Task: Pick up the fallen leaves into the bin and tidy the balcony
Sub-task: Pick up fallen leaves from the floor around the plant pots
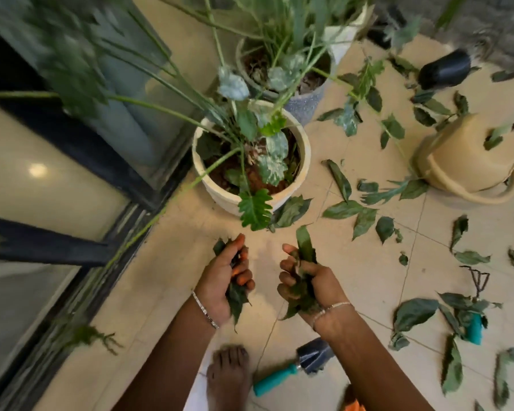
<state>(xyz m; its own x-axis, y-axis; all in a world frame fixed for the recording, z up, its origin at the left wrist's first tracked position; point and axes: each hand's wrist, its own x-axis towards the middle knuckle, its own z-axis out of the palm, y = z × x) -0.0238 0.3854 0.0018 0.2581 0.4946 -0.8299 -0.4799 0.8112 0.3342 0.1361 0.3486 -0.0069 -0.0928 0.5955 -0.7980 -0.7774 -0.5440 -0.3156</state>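
Note:
My left hand (224, 280) grips a bunch of dark green leaves (236, 298) above the tiled floor. My right hand (306, 284) holds a second, thicker bunch of leaves (304, 250), one leaf sticking up out of the fist. Both hands hover just in front of a cream plant pot (217, 189). Several fallen leaves (343, 209) lie scattered over the tiles to the right, more of them near the lower right (414, 312). No bin is in view.
A beige watering can (457, 161) lies tipped on its side at the right. A teal-handled trowel (291, 367) lies by my bare foot (227, 378). A second pot (301, 106) stands behind the first. A black object (444, 69) lies far right. A glass door frame (80, 149) borders the left.

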